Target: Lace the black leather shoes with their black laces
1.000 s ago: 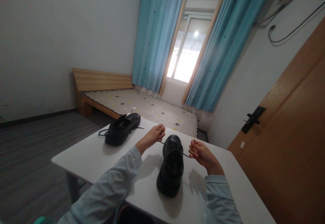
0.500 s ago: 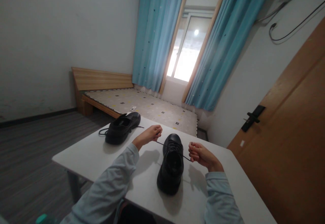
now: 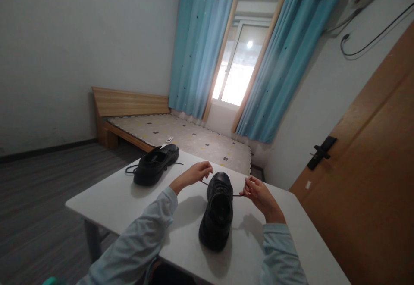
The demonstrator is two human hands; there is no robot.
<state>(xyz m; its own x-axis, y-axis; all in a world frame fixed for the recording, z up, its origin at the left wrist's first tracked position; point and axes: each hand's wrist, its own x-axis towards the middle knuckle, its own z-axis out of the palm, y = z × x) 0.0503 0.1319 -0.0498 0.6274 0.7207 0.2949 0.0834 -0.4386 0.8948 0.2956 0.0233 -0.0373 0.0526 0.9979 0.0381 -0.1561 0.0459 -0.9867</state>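
A black lace-up shoe (image 3: 217, 214) stands on the white table (image 3: 123, 198) right in front of me, toe pointing away. My left hand (image 3: 194, 174) pinches one end of its black shoelace (image 3: 235, 195) just left of the toe. My right hand (image 3: 258, 194) pinches the other end on the right side. The lace runs taut across the front of the shoe between both hands. A second black shoe (image 3: 155, 164) lies farther left on the table, its laces loose and trailing over the tabletop.
Beyond the table stands a wooden bed (image 3: 129, 104) with a patterned mattress (image 3: 194, 138) and a small remote on it. Blue curtains (image 3: 200, 52) frame a bright window. A wooden door (image 3: 371, 160) with a black handle (image 3: 320, 152) is close on the right.
Both hands kept hold of the lace ends. My right hand rose slightly and drew the lace straighter across the shoe; my left hand shifted a little toward the shoe.
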